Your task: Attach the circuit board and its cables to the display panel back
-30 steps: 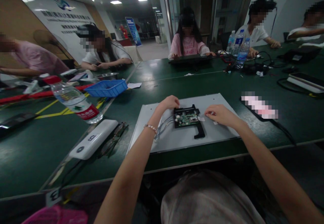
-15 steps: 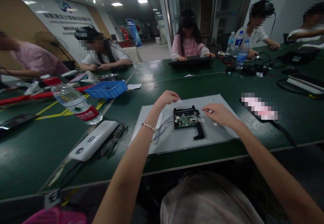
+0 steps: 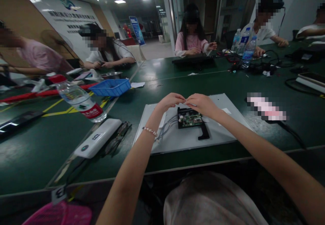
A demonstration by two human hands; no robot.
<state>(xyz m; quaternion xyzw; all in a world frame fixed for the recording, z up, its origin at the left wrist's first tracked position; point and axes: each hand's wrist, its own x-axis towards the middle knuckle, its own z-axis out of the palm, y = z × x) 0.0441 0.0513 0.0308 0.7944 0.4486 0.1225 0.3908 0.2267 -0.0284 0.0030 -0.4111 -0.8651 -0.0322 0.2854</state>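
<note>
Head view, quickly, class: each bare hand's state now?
Left bare hand: fingers bent; grip and contents cannot be told.
Right bare hand: fingers curled; grip and contents unclear.

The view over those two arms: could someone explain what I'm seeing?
No robot here: these are a person's bare hands, seen by a camera worn on the head, looking forward and down. The left hand and right hand are close together above a white board. Something small and pale seems held between them; I can't tell what. On the board lies a black frame with a green circuit board, grey wires beside it. On the table around are a water bottle, glasses and a blue tray.
</note>
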